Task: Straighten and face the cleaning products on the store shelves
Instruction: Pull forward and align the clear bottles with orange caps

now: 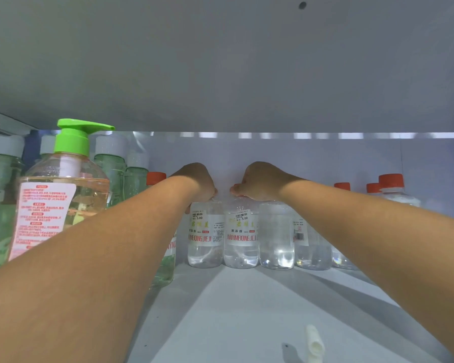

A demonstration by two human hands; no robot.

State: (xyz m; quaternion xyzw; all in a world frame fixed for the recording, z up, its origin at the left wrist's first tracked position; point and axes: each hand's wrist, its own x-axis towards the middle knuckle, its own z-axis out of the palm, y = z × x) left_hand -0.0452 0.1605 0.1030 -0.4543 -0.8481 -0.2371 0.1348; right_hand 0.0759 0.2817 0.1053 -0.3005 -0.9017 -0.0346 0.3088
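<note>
- Nearest the camera, two bare forearms filled the lower frame, reaching deep into the shelf (247, 305) toward the row of clear bottles at centre.
- Left hand (197, 183) curled down over the cap of the clear bottle with the price sticker (206, 234); its fingers seemed to grip the top, though the cap itself was hidden.
- Right hand (257, 182) likewise curled over the cap of the neighbouring clear bottle (241, 237), thumb just showing beside a sliver of red.
- Both bottles stood upright, touching, labels roughly forward, well back from the shelf's front edge.
- Judgement: drawing them forward together, kept upright and twisted until the labels squared to the aisle, would face them well; the unlabelled-looking bottle (276, 235) beside needed turning.
- Left of frame stood a pump bottle with green top (63, 195) and green bottles (110, 169); red-capped bottles (391, 184) sat at right.
</note>
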